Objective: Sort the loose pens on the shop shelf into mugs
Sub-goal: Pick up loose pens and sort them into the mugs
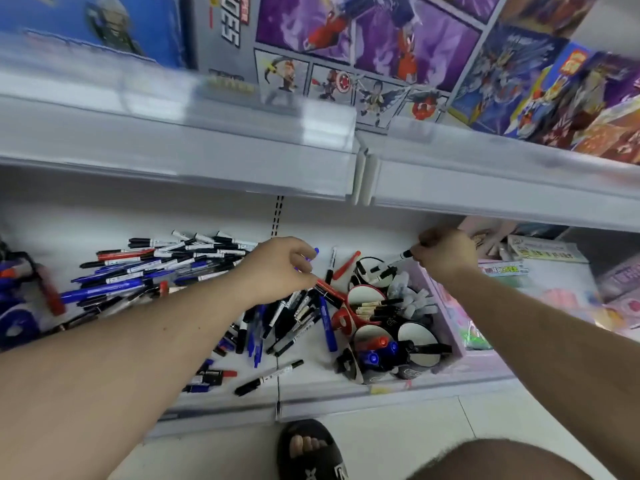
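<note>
White shop shelf (pixel 311 389), loose pens (pixel 166 268) heaped left. Right hand (pixel 446 252) pinches a black marker (pixel 391 263) over the rear mug (pixel 372 271); left hand (pixel 280 268) grips, seemingly, a blue pen (pixel 313 252). Best dropped tip-down, vertical.

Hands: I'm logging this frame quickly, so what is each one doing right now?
Left hand: fingers curled, pinching a red pen over the loose pile.
Right hand: holds a black-capped pen above the mugs.

I saw white metal shelving (pixel 180 157) | upper shelf carried toy boxes (pixel 363 46) | pale tiled floor (pixel 398 441) below | light was bright and even
</note>
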Demonstrator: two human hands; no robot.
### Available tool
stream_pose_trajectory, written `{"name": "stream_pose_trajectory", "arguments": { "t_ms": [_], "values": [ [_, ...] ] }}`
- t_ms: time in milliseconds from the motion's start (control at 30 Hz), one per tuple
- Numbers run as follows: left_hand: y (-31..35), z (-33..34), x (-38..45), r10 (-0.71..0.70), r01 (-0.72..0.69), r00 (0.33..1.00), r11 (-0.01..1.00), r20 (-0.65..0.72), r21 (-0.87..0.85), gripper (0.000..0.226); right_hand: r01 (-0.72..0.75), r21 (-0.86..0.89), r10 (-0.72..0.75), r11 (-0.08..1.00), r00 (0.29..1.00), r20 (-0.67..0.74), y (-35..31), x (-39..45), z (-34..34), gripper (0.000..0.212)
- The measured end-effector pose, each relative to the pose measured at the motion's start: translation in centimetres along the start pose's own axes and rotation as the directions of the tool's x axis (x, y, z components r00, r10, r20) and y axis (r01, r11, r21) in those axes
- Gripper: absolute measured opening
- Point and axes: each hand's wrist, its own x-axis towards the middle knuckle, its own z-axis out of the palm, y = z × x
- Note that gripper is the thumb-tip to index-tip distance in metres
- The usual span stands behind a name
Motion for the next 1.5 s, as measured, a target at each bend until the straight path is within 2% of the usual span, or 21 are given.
{"name": "stream_pose_trajectory", "arguments": {
  "t_ms": [133, 300, 400, 600, 767, 833, 900, 1033, 1067, 1133, 1200, 1233, 1300, 1367, 1400, 1433, 1500],
  "values": [
    [-0.9, 0.8, 1.0, -0.035, 0.033, 0.999, 0.999, 0.034, 0.040, 0.034, 0.086, -0.104, -0.082, 0.991, 0.996, 0.048, 1.2, 2.5, 4.5, 0.025],
    [-2.4, 0.5, 1.8, -0.110, 0.106, 0.992, 0.992, 0.055, 0.066, 0.034, 0.148, -0.270, -0.105, 0.951, 0.980, 0.167, 2.1, 3.7, 9.1, 0.027],
    [-2.8, 0.0, 1.9, -0.138, 0.133, 0.988, 0.989, 0.063, 0.070, 0.032, 0.146, -0.290, -0.082, 0.946, 0.972, 0.222, 2.2, 3.7, 10.2, 0.024],
    [-3.3, -1.0, 1.3, -0.160, 0.155, 0.985, 0.986, 0.070, 0.067, 0.032, 0.116, -0.306, -0.043, 0.945, 0.971, 0.237, 1.8, 3.7, 10.1, 0.026],
    [-3.3, -2.9, -0.4, -0.159, 0.154, 0.984, 0.985, 0.074, 0.072, 0.033, 0.225, -0.287, -0.149, 0.931, 0.953, 0.264, -1.7, 2.4, 8.6, 0.029],
    [-3.4, -3.9, -1.3, -0.156, 0.151, 0.985, 0.985, 0.068, 0.082, 0.032, 0.336, -0.266, -0.252, 0.904, 0.919, 0.305, -4.4, 1.3, 8.3, 0.030],
    [-3.5, -5.0, -2.2, -0.157, 0.150, 0.985, 0.983, 0.066, 0.103, 0.031, 0.459, -0.263, -0.327, 0.848, 0.846, 0.421, -7.3, -0.1, 8.8, 0.032],
    [-4.3, -7.2, -3.9, -0.201, 0.191, 0.976, 0.974, 0.082, 0.119, 0.037, 0.596, -0.288, -0.288, 0.750, 0.685, 0.669, -11.8, -4.0, 12.5, 0.040],
    [-4.7, -7.7, -4.3, -0.218, 0.208, 0.972, 0.972, 0.086, 0.109, 0.039, 0.578, -0.313, -0.226, 0.754, 0.675, 0.703, -12.5, -5.1, 13.5, 0.044],
    [-5.3, -8.7, -5.2, -0.248, 0.238, 0.965, 0.966, 0.090, 0.102, 0.038, 0.441, -0.344, -0.067, 0.829, 0.689, 0.722, -12.2, -6.0, 16.6, 0.056],
    [-6.1, -9.6, -5.9, -0.264, 0.257, 0.961, 0.963, 0.085, 0.082, 0.040, 0.248, -0.338, 0.078, 0.908, 0.694, 0.716, -10.7, -6.5, 19.6, 0.075],
    [-6.5, -10.0, -6.3, -0.269, 0.263, 0.960, 0.962, 0.083, 0.074, 0.041, 0.126, -0.333, 0.156, 0.935, 0.697, 0.700, -9.9, -6.5, 20.9, 0.091],
    [-7.3, -10.8, -6.9, -0.284, 0.278, 0.955, 0.957, 0.082, 0.076, 0.042, -0.126, -0.305, 0.306, 0.944, 0.682, 0.665, -8.9, -6.7, 22.7, 0.112],
    [-8.0, -11.2, -7.5, -0.303, 0.297, 0.950, 0.951, 0.076, 0.087, 0.040, -0.286, -0.255, 0.383, 0.923, 0.673, 0.633, -8.4, -6.9, 23.4, 0.113],
    [-8.5, -11.3, -7.7, -0.321, 0.315, 0.945, 0.945, 0.069, 0.086, 0.039, -0.312, -0.246, 0.396, 0.918, 0.662, 0.637, -8.8, -7.1, 23.6, 0.116],
    [-9.0, -11.5, -7.9, -0.339, 0.333, 0.939, 0.939, 0.064, 0.091, 0.039, -0.334, -0.224, 0.396, 0.915, 0.648, 0.651, -8.9, -7.1, 24.3, 0.126],
    [-9.9, -11.8, -8.1, -0.366, 0.359, 0.929, 0.927, 0.055, 0.106, 0.041, -0.381, -0.198, 0.412, 0.903, 0.638, 0.650, -9.2, -6.5, 26.1, 0.159]
  ]
}}
